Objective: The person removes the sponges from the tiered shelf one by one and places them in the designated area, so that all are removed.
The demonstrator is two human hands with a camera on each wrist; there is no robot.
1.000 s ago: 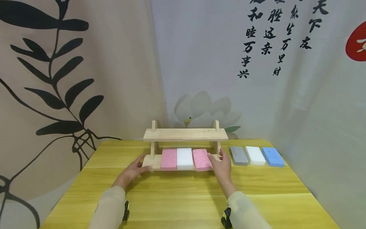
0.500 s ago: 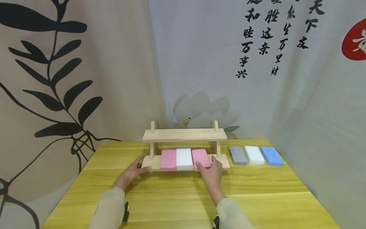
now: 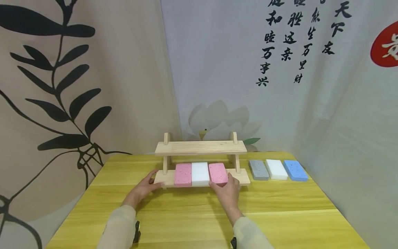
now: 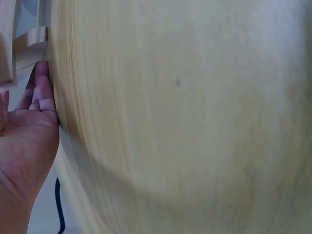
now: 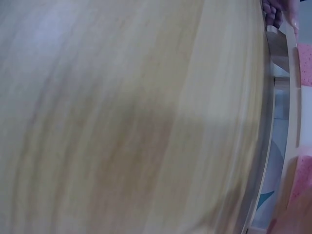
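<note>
A two-tier wooden rack point(image 3: 200, 147) stands toward the back of the table. On its lower shelf, a pink sponge point(image 3: 183, 175), a white sponge point(image 3: 200, 174) and a second pink sponge point(image 3: 218, 172) stand in a row. My left hand point(image 3: 142, 191) holds the lower shelf's left end, thumb in front; in the left wrist view its fingers point(image 4: 45, 92) reach beside the rack's foot point(image 4: 31, 44). My right hand point(image 3: 229, 194) pinches the right pink sponge near its lower edge, thumb at the left corner and fingers at the right. This sponge point(image 5: 301, 178) is partly visible in the right wrist view.
Right of the rack, a grey sponge point(image 3: 259, 170), another white sponge point(image 3: 276, 169) and a blue sponge point(image 3: 295, 170) lie on the wooden table point(image 3: 186, 221). A printed cloth point(image 3: 133, 79) hangs behind the table.
My right hand has moved left from the rack's right end to the right pink sponge, then slightly down to its lower edge. The left hand stays at the shelf's left end.
</note>
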